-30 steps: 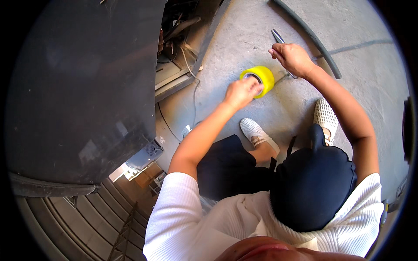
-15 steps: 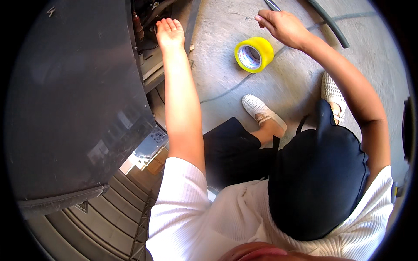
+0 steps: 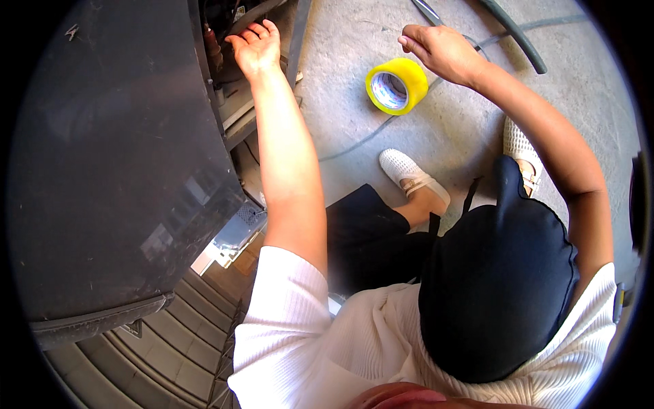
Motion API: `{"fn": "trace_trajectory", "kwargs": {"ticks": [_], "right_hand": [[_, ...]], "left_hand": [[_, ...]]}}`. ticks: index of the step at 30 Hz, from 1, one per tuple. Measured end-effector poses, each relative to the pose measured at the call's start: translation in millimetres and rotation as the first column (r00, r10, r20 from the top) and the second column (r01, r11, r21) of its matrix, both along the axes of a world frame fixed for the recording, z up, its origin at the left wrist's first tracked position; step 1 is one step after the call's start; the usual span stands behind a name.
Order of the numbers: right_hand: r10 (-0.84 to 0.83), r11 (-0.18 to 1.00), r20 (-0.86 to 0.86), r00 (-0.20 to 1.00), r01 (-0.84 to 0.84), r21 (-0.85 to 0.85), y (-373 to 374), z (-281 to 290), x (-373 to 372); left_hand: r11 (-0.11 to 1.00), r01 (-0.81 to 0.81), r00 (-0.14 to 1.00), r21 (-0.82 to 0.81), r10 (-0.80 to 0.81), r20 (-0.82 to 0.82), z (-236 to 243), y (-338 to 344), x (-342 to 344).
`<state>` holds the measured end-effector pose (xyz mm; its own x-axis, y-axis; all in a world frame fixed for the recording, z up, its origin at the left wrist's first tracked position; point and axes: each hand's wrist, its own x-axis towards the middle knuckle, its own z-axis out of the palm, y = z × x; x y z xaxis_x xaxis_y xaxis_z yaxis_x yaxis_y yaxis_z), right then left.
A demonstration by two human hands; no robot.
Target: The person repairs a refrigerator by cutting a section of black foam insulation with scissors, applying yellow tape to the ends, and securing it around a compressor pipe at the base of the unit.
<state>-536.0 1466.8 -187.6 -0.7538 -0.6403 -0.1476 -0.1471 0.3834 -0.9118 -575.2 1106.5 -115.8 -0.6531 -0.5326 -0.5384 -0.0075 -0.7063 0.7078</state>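
My left hand (image 3: 257,51) reaches palm up into the opening of a dark metal cabinet (image 3: 116,150), fingers apart and slightly curled beside internal pipes (image 3: 248,15); I cannot tell whether they touch them. My right hand (image 3: 436,54) is over the floor with fingertips pinched together; what they hold, if anything, is too small to make out. Just behind it lie scissors (image 3: 424,9), partly hidden by the hand. A yellow tape roll (image 3: 412,85) rests on the concrete floor between my hands.
A dark grey hose (image 3: 514,37) and a thin grey cable (image 3: 361,142) lie on the floor (image 3: 347,82). My feet in white perforated shoes (image 3: 402,163) are below the tape. The cabinet's metal frame edge (image 3: 296,41) borders the opening at upper left.
My left hand left the tape roll and moved up and left into the cabinet opening. My right hand rose slightly in view, then came down a little, staying pinched.
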Motion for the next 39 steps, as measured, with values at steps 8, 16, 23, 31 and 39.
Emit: {"fn": "trace_trajectory", "kwargs": {"ticks": [8,16,23,31,39], "right_hand": [[0.008,1.000,-0.006,1.000,-0.008,0.002,-4.6,-2.3,8.7],[-0.019,1.000,-0.014,1.000,0.018,-0.021,-5.0,-6.2,10.8],[0.019,1.000,0.024,1.000,-0.018,-0.005,-4.6,-3.2,15.8],[0.017,1.000,0.041,0.999,-0.016,-0.023,-2.7,2.1,18.2],[0.048,0.999,0.039,0.998,-0.048,-0.004,-0.7,13.8,12.6]], "left_hand": [[0.991,-0.093,0.988,-0.094,0.104,0.118,7.1,9.9,0.8],[0.990,-0.123,0.985,-0.072,0.131,0.110,14.5,11.0,3.7],[0.975,-0.160,0.971,-0.156,0.184,0.154,19.3,21.7,-5.2],[0.958,-0.086,0.976,-0.274,0.137,0.171,12.3,21.7,-1.2],[0.976,0.103,0.959,-0.194,-0.045,0.281,3.2,43.2,-3.4]]}}
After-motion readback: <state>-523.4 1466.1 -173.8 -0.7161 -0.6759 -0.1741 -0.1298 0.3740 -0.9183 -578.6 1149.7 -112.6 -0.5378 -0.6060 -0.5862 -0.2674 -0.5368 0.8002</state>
